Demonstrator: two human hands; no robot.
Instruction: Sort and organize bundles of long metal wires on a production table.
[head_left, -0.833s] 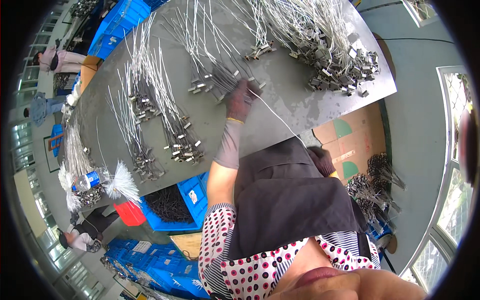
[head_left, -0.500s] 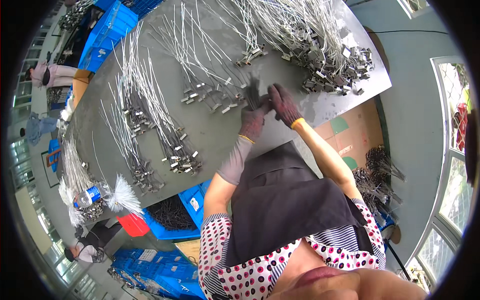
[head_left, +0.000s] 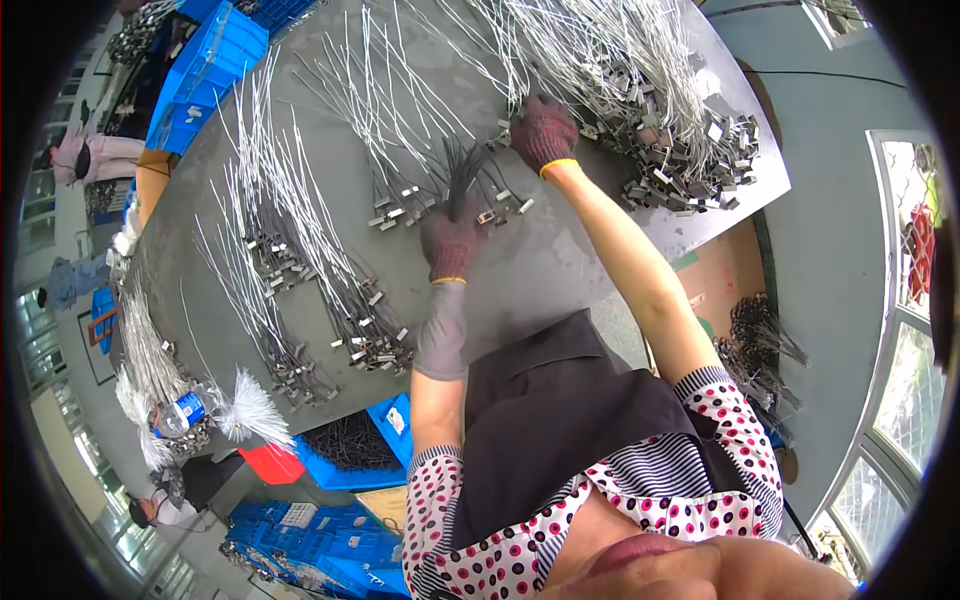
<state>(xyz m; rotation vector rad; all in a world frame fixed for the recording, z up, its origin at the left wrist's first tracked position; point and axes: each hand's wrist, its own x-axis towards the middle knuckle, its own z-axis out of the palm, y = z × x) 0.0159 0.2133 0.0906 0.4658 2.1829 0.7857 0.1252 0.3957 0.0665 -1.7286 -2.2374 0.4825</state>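
My left hand (head_left: 450, 242), in a dark reddish knit glove, is closed round a bundle of thin dark strips (head_left: 463, 172) whose ends fan out away from me. It hovers by a middle group of silvery wires with small metal-ended connectors (head_left: 400, 205). Further right, my right hand (head_left: 545, 132), gloved alike with a yellow cuff, reaches to a small set of silvery wires (head_left: 517, 85). Its fingers are curled over the connector ends there, and what they grip is hidden.
A large heap of wired connectors (head_left: 690, 165) covers the table's far right. More bunches of wires (head_left: 345, 300) lie on the grey table (head_left: 530, 250) to the left. Blue crates (head_left: 205, 80) stand beyond the left edge, and a blue bin of dark strips (head_left: 345, 440) is below the near edge.
My hands have parted. The left moved left with the dark bundle, over the middle wire group. The right moved away from me onto the small wire set.
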